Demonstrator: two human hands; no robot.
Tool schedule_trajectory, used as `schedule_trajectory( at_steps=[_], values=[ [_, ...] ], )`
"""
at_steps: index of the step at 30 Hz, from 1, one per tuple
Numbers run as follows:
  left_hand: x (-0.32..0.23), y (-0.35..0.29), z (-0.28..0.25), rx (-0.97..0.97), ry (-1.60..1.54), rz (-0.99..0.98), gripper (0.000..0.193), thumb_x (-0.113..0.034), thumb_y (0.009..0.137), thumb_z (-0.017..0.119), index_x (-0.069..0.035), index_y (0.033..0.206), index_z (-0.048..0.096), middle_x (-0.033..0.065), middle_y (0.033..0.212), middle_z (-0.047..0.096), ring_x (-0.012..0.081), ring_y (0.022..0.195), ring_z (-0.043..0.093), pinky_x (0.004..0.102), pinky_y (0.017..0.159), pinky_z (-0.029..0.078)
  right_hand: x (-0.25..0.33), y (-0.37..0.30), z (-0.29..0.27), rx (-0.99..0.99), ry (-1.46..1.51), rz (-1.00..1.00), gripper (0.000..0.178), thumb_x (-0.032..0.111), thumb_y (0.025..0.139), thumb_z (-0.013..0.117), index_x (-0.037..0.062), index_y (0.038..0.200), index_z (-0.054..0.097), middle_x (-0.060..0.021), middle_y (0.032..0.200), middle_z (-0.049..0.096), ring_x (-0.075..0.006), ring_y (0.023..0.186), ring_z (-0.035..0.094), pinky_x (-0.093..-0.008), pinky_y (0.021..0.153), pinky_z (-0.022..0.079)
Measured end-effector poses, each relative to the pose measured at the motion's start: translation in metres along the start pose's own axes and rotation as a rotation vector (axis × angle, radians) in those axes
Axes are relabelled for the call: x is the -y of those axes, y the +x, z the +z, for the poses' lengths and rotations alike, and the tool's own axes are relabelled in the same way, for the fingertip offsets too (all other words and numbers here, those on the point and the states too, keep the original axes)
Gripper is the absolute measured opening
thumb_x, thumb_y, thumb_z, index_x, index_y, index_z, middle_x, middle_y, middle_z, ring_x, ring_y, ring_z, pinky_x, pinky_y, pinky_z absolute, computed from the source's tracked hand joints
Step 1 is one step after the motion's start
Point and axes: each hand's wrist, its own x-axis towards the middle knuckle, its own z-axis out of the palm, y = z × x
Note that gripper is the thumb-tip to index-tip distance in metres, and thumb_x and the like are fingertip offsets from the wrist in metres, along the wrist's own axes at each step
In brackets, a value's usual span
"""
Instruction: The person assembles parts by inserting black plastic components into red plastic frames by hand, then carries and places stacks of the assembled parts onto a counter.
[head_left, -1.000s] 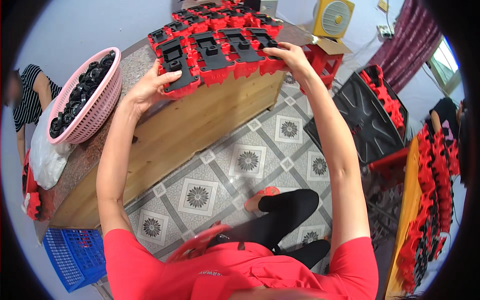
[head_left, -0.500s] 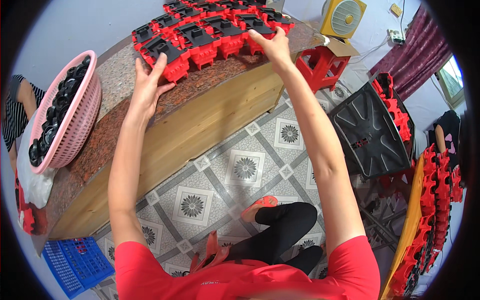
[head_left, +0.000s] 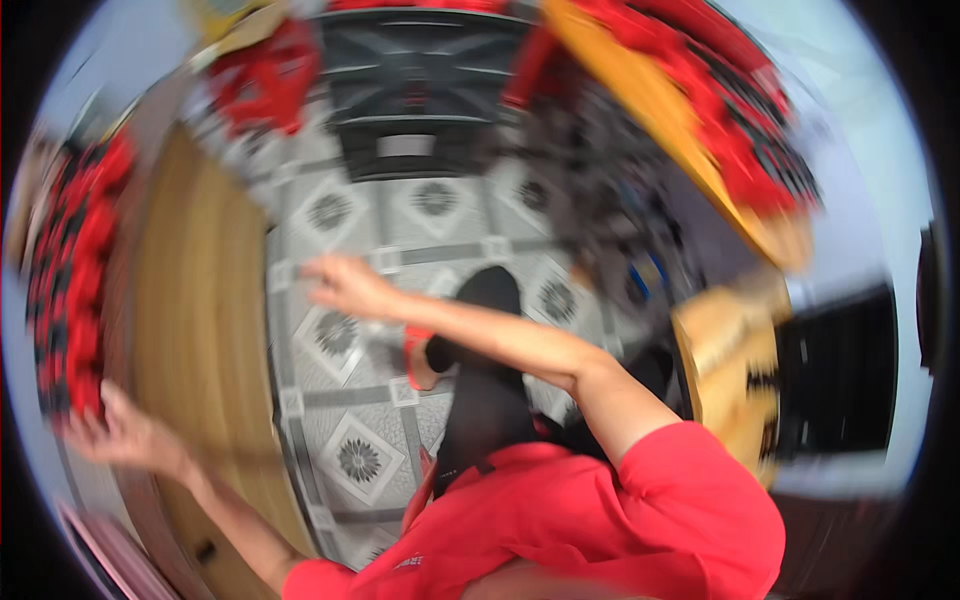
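Observation:
My left hand point(head_left: 125, 435) is at the near end of a row of red and black plastic parts point(head_left: 85, 270) along the counter at the left. Its fingers are spread, and nothing shows in them. Whether the fingertips touch the nearest part I cannot tell. Out over the tiled floor, my right hand point(head_left: 350, 287) is blurred by motion. Its fingers look loosely apart, with no object visible in them.
Ahead stands a black plastic crate point(head_left: 420, 75), beside a red stool point(head_left: 265, 80). An orange-edged table point(head_left: 650, 100) at the far right carries more red and black parts. A wooden surface point(head_left: 730, 350) and a dark screen-like panel point(head_left: 840, 375) are at the right. Part of a pink basket point(head_left: 110, 550) shows at lower left.
My view has swung to the right, so the counter now lies at the left. My right hand has come off the parts and hangs over the floor. My left hand remains near the counter parts.

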Motion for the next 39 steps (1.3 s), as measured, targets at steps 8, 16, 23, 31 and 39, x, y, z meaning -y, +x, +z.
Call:
schedule_trajectory(
  at_steps=[8, 16, 23, 31, 39],
  values=[
    [-0.201, -0.096, 0.080, 0.413, -0.774, 0.215, 0.059, -0.009, 0.094, 0.063, 0.008, 0.140, 0.030, 0.0212, 0.136, 0.049, 0.0307, 0.121, 0.051, 0.0409, 0.103, 0.042, 0.076, -0.426, -0.113, -0.557, -0.497, 0.557, 0.018, 0.011, 0.084, 0.063, 0.0046, 0.100, 0.069, -0.0147, 0.095, 0.069, -0.0319, 0.089, 0.067, -0.0417, 0.077, 0.054],
    [-0.396, -0.330, -0.022, 1.571, -1.374, 0.480, 0.043, -0.002, 0.093, 0.056, 0.000, 0.135, 0.047, 0.0140, 0.139, 0.050, 0.0230, 0.126, 0.049, 0.0365, 0.105, 0.037, 0.227, -0.715, -0.055, -1.386, -1.044, 1.186, 0.016, 0.010, 0.086, 0.064, 0.0020, 0.099, 0.069, -0.0123, 0.086, 0.070, -0.0284, 0.074, 0.067, -0.0360, 0.071, 0.054],
    [-0.439, -0.434, -0.105, 2.459, -1.304, 0.891, 0.030, -0.004, 0.084, 0.070, -0.004, 0.114, 0.065, 0.0125, 0.114, 0.066, 0.0275, 0.107, 0.062, 0.0361, 0.095, 0.046, 0.259, -0.803, 0.020, -2.620, -0.108, 0.985, 0.019, 0.009, 0.093, 0.058, -0.0030, 0.104, 0.067, -0.0067, 0.084, 0.070, -0.0100, 0.069, 0.063, -0.0251, 0.060, 0.048],
    [-0.430, -0.538, -0.146, 2.748, -1.018, 1.288, 0.037, -0.012, 0.087, 0.069, -0.005, 0.123, 0.061, 0.0143, 0.110, 0.068, 0.0254, 0.105, 0.066, 0.0350, 0.092, 0.048, 0.226, -0.851, 0.109, -2.787, 0.040, 1.079, 0.018, 0.006, 0.090, 0.058, -0.0045, 0.103, 0.067, -0.0098, 0.083, 0.071, -0.0130, 0.066, 0.065, -0.0238, 0.059, 0.050],
    [-0.409, -0.710, -0.246, 2.820, -0.789, 1.716, 0.055, -0.011, 0.087, 0.067, -0.007, 0.139, 0.046, 0.0151, 0.128, 0.059, 0.0286, 0.104, 0.065, 0.0396, 0.087, 0.052, 0.162, -0.987, 0.134, -2.505, -0.172, 1.503, 0.026, 0.009, 0.089, 0.061, -0.0022, 0.112, 0.065, -0.0135, 0.088, 0.072, -0.0174, 0.077, 0.069, -0.0295, 0.071, 0.054]
  ],
)
